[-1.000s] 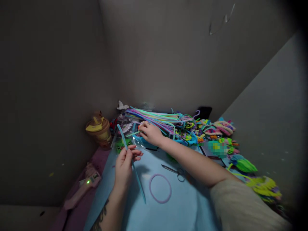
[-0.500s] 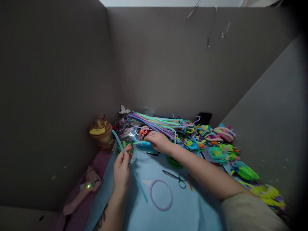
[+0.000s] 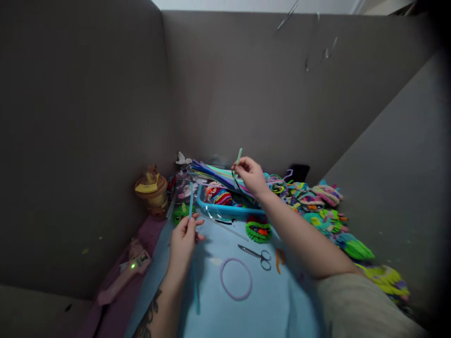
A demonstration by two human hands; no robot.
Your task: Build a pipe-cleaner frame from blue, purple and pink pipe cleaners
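My left hand (image 3: 185, 239) pinches a long light-blue pipe cleaner (image 3: 191, 199) between thumb and fingers; it stands nearly upright, its lower end hanging over the table. Above the back of a blue tray (image 3: 232, 210), my right hand (image 3: 251, 177) has thumb and finger closed on a pale green pipe cleaner (image 3: 239, 155), whose lower part is hard to make out. Inside the tray lies a striped multicoloured fuzzy piece (image 3: 221, 196). A bundle of pastel pipe cleaners (image 3: 216, 173) lies behind and partly over the tray.
Scissors (image 3: 255, 253), a purple ring (image 3: 236, 279), orange scraps (image 3: 279, 260) and a green fuzzy piece (image 3: 258, 231) lie on the blue table cover. At left are a pink tool with a green light (image 3: 127, 274) and a brown lidded cup (image 3: 153, 190). Colourful fuzzy pieces (image 3: 327, 220) line the right.
My right hand has risen and moved right, from the tray's left front to above its back, with the pale green pipe cleaner. The blue pipe cleaner in my left hand has turned more upright.
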